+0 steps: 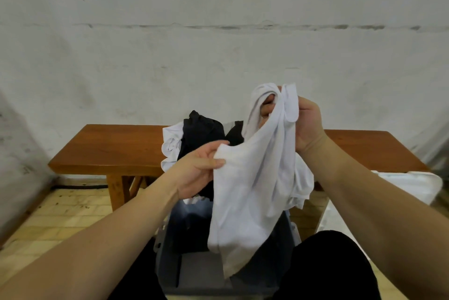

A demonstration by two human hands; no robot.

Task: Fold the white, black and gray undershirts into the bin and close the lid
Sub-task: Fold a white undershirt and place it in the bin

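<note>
A white undershirt (252, 183) hangs in the air between my hands, above the grey plastic bin (194, 273) that stands on the floor between my knees. My left hand (199, 168) pinches its lower left edge. My right hand (298, 122) grips its shoulder straps higher up, fingers curled through the cloth. Behind the shirt, a heap of black undershirts (201, 132) and another white one (171, 146) lies on the wooden bench (109, 149). Dark cloth (192, 226) lies inside the bin. No gray undershirt can be made out.
A white sheet-like thing (413, 185), perhaps the bin's lid, leans at the right by the bench. The wall rises straight behind the bench. Pale floor tiles (56, 217) lie at the left. My black trousers (332, 265) frame the bin.
</note>
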